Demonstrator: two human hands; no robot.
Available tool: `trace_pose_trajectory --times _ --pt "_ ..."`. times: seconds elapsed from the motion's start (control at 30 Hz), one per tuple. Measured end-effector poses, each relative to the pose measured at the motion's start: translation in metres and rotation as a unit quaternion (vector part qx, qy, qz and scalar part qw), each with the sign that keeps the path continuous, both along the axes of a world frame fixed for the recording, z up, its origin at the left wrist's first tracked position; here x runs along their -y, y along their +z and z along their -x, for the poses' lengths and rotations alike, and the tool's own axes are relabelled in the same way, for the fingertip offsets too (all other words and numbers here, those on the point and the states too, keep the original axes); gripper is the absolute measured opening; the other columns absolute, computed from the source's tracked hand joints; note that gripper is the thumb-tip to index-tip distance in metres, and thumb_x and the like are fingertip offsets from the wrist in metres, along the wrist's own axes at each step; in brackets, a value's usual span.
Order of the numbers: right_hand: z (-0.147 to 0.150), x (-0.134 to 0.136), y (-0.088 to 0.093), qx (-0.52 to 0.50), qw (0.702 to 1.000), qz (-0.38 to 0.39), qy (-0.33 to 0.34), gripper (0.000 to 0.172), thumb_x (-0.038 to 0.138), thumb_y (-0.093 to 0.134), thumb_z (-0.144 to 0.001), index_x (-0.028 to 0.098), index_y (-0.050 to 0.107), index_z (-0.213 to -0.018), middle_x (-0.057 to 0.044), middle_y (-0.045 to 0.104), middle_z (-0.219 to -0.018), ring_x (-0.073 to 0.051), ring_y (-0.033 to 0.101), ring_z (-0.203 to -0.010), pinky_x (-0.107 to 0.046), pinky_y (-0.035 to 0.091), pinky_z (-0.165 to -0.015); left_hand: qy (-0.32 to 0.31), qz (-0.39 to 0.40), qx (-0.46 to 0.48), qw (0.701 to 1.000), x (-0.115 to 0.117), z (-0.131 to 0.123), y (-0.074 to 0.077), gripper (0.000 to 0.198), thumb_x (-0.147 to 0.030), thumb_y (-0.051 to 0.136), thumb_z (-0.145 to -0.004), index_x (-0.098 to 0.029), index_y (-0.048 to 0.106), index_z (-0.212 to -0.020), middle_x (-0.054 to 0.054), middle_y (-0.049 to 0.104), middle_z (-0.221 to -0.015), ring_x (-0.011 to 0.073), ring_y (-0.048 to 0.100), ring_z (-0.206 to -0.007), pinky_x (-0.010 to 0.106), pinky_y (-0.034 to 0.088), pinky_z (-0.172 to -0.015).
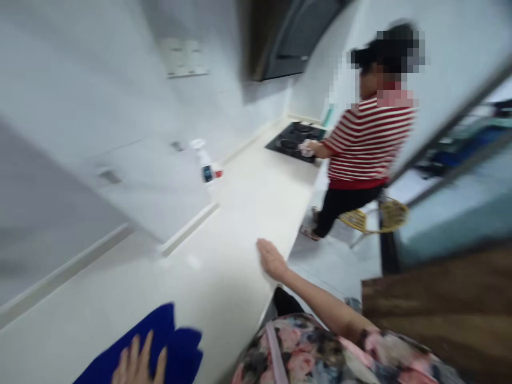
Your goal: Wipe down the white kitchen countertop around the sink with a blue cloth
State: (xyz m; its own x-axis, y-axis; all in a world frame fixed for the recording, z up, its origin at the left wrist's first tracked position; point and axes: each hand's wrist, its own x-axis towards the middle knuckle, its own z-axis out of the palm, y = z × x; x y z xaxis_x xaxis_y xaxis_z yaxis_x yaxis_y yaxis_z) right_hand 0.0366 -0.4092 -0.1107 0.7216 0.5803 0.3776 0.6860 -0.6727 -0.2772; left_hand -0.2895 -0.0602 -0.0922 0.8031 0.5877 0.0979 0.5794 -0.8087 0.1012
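My left hand [139, 362] lies with its fingers spread on a dark blue cloth [160, 330] at the bottom of the view. The cloth rests on the white countertop [224, 256], and its lower part is cut off by the frame. Near the counter's front edge, my right hand [272, 260] is held palm down, its fingers stretched out and holding nothing. Motion blur hides whether this hand touches the surface. Farther along the counter, by the wall, stands a white spray bottle [205, 165] with a dark label. A small red item [218, 174] is beside it.
A person in a red-striped top [372, 144] stands at the far end, one hand holding a pale cloth [307, 148] over the black gas stove [294, 140]. Above is a dark range hood [296, 42]. A yellow stool [394, 216] stands behind that person. A wall corner juts onto the counter.
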Motion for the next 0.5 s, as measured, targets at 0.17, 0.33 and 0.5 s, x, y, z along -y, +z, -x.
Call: trace_pose_trajectory --times 0.17,0.33,0.5 --pt "0.0 0.017 -0.02 -0.003 0.996 -0.061 0.065 0.06 0.02 0.038 -0.104 0.014 0.045 -0.163 -0.021 0.056 -0.159 -0.034 0.05 -0.151 -0.064 0.046 -0.123 0.124 0.064 0.018 0.99 -0.01 -0.027 0.03 0.07 -0.05 0.032 -0.105 -0.017 0.048 -0.165 0.014 0.038 -0.174 0.0341 0.029 -0.165 0.056 0.028 -0.134" --pt "-0.003 0.029 -0.03 0.022 0.995 -0.049 0.079 0.063 0.024 0.043 -0.106 0.023 0.037 -0.169 -0.017 0.053 -0.163 -0.034 0.049 -0.152 -0.065 0.047 -0.122 0.195 0.078 0.049 0.976 -0.073 -0.067 0.035 0.067 -0.048 0.034 -0.108 -0.017 0.044 -0.167 0.017 0.031 -0.177 0.0361 0.023 -0.167 0.061 0.024 -0.134" --pt "0.005 0.032 -0.019 0.0 0.997 -0.046 0.066 0.059 0.031 0.042 -0.108 0.024 0.042 -0.167 -0.015 0.055 -0.161 -0.035 0.053 -0.148 -0.063 0.047 -0.121 0.151 0.086 0.065 0.983 -0.114 -0.127 0.028 0.067 -0.049 0.035 -0.108 -0.018 0.044 -0.167 0.018 0.028 -0.178 0.0383 0.019 -0.167 0.064 0.021 -0.134"
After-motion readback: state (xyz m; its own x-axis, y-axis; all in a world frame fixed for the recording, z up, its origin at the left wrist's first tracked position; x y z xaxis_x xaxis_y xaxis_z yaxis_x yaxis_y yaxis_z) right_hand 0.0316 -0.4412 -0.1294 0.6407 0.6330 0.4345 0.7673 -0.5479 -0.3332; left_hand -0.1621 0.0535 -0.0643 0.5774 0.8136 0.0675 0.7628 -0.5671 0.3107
